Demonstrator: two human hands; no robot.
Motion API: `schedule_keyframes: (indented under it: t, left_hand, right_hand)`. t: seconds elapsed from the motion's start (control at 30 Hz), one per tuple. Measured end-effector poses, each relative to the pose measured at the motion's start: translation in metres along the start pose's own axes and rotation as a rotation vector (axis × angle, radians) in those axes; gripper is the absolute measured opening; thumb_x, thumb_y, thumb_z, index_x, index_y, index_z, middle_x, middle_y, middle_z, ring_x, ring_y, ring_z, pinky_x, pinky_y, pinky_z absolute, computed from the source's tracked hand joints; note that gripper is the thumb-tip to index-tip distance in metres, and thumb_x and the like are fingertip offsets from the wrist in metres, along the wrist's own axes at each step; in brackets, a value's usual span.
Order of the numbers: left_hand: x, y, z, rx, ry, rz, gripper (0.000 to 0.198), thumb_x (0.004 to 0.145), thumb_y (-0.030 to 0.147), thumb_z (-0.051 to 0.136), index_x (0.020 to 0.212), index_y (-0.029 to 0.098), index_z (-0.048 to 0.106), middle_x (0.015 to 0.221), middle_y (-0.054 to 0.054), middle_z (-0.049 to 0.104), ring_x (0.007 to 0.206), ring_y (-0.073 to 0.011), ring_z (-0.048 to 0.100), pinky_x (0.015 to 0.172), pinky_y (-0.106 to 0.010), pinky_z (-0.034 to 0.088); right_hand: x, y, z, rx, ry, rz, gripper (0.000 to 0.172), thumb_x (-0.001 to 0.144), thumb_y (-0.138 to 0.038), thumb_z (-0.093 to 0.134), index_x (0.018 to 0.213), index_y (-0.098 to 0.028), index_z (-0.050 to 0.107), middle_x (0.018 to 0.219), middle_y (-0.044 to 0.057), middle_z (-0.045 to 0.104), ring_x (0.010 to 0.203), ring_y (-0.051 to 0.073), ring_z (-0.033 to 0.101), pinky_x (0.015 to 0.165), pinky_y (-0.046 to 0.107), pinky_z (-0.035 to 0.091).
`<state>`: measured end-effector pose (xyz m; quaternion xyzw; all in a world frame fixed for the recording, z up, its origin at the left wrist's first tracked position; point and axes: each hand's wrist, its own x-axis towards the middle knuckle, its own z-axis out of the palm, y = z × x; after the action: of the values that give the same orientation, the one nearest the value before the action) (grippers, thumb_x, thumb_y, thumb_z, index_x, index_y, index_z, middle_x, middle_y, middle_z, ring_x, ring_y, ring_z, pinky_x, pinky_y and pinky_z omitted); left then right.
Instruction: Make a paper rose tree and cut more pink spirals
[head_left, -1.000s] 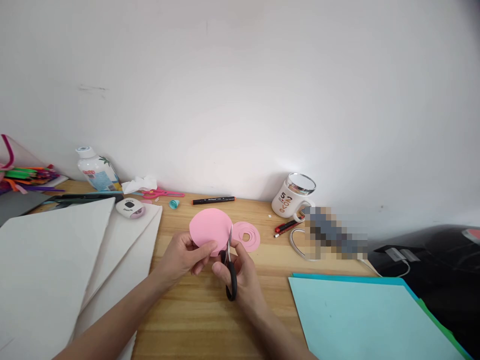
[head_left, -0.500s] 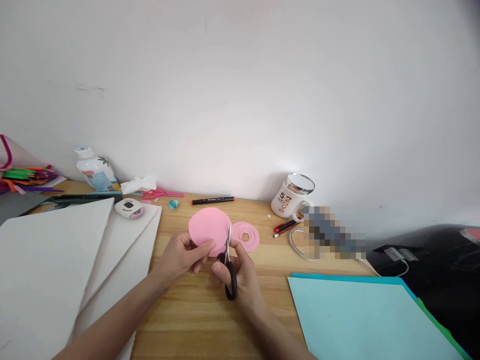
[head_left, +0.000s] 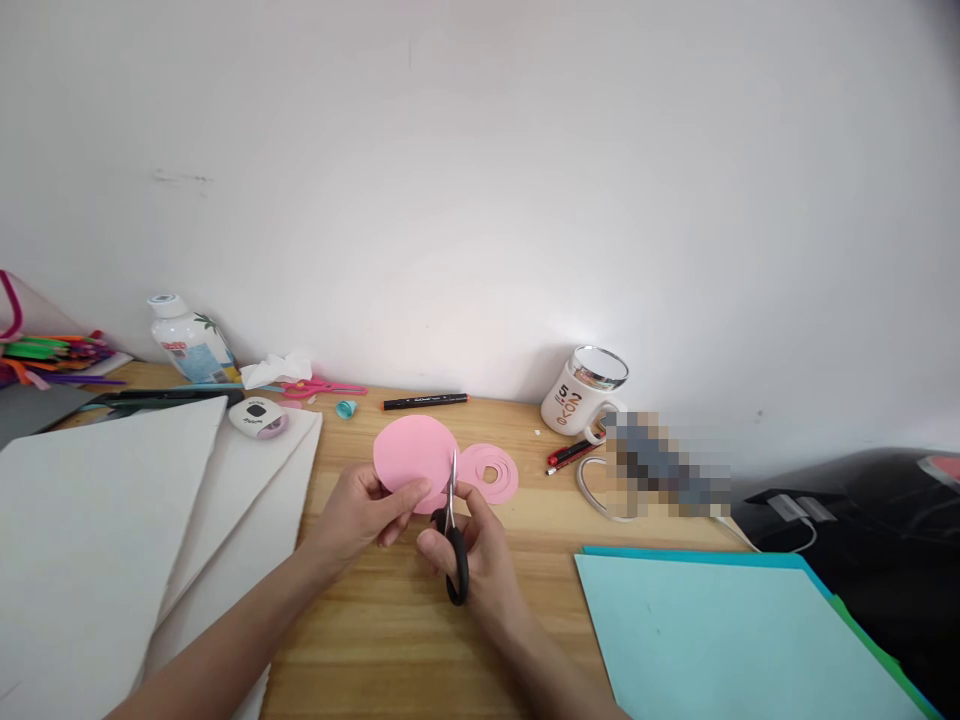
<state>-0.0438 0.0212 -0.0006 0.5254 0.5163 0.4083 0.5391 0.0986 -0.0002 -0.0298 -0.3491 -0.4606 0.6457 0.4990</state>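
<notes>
A round piece of pink paper (head_left: 414, 455) is pinched between the thumb and fingers of my left hand (head_left: 382, 508), at its lower left. My right hand (head_left: 480, 550) is closed around a pair of black-handled scissors (head_left: 457, 565), blades pointing up and away from me. The blades lie along the right edge of the pink paper; how far they are apart is hard to make out. Just behind them, a cut pink paper spiral (head_left: 502, 482) with a hole in its middle rests on the wooden table (head_left: 360, 640).
White boards (head_left: 90, 540) cover the left side, with a white and pink device (head_left: 256, 415) on top. Behind are a bottle (head_left: 191, 340), pink scissors (head_left: 330, 387) and a black marker (head_left: 425, 401). Right stand a mug (head_left: 574, 395), pens (head_left: 570, 453) and light blue sheets (head_left: 735, 630).
My right hand and the scissors have shifted slightly left and down along the paper's edge. The pink paper has moved a little left with my left hand's grip unchanged.
</notes>
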Motion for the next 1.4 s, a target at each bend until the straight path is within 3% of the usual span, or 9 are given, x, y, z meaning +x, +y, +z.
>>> schedule_keyframes:
  t: [0.2, 0.37, 0.8, 0.97, 1.13, 1.4]
  left_hand:
    - [-0.002, 0.0, -0.001, 0.035, -0.04, 0.019, 0.036, 0.071, 0.043, 0.063, 0.052, 0.014, 0.054, 0.034, 0.006, 0.042, 0.033, -0.0043, 0.032, 0.038, -0.019, 0.022]
    - [-0.001, 0.0, -0.001, 0.024, -0.043, 0.027, 0.035, 0.071, 0.042, 0.063, 0.052, 0.014, 0.054, 0.034, 0.006, 0.043, 0.032, -0.0045, 0.033, 0.037, -0.019, 0.022]
    - [0.0, -0.008, -0.004, 0.016, -0.007, 0.033, 0.035, 0.071, 0.042, 0.065, 0.054, 0.014, 0.051, 0.037, 0.007, 0.043, 0.034, -0.0045, 0.034, 0.037, -0.018, 0.022]
    - [0.002, -0.01, -0.004, -0.009, -0.001, 0.043, 0.036, 0.071, 0.043, 0.066, 0.054, 0.015, 0.05, 0.038, 0.007, 0.043, 0.034, -0.0043, 0.035, 0.038, -0.018, 0.024]
    - [0.002, -0.005, -0.003, -0.035, 0.022, 0.034, 0.036, 0.068, 0.042, 0.068, 0.054, 0.014, 0.051, 0.036, 0.007, 0.043, 0.033, -0.0037, 0.034, 0.037, -0.017, 0.024]
    - [0.001, 0.001, -0.001, -0.104, -0.057, -0.012, 0.039, 0.067, 0.045, 0.068, 0.05, 0.014, 0.052, 0.041, 0.003, 0.051, 0.03, -0.0053, 0.04, 0.034, -0.018, 0.027]
  right_hand:
    - [0.001, -0.001, -0.001, 0.03, 0.033, -0.046, 0.055, 0.06, -0.04, 0.08, 0.098, -0.02, 0.045, 0.067, -0.003, 0.056, 0.058, 0.01, 0.045, 0.054, 0.022, 0.036]
    - [0.001, 0.001, -0.001, 0.044, 0.008, -0.046, 0.054, 0.062, -0.041, 0.079, 0.098, -0.02, 0.045, 0.068, -0.003, 0.057, 0.06, 0.011, 0.046, 0.056, 0.023, 0.036]
    - [0.001, -0.002, -0.001, 0.033, -0.009, -0.052, 0.052, 0.063, -0.044, 0.078, 0.095, -0.019, 0.045, 0.058, -0.01, 0.042, 0.047, 0.004, 0.025, 0.045, 0.017, 0.024]
    - [0.0, -0.004, 0.0, 0.022, -0.01, -0.02, 0.054, 0.063, -0.047, 0.077, 0.095, -0.019, 0.044, 0.053, -0.011, 0.041, 0.045, 0.004, 0.026, 0.042, 0.016, 0.021]
    - [0.0, 0.001, -0.003, -0.033, 0.006, -0.001, 0.057, 0.063, -0.05, 0.076, 0.097, -0.019, 0.043, 0.052, -0.01, 0.046, 0.043, 0.006, 0.035, 0.041, 0.017, 0.028]
    - [0.0, 0.002, -0.001, -0.016, -0.012, -0.03, 0.052, 0.065, -0.049, 0.075, 0.094, -0.02, 0.043, 0.055, -0.008, 0.05, 0.043, 0.005, 0.035, 0.041, 0.017, 0.028]
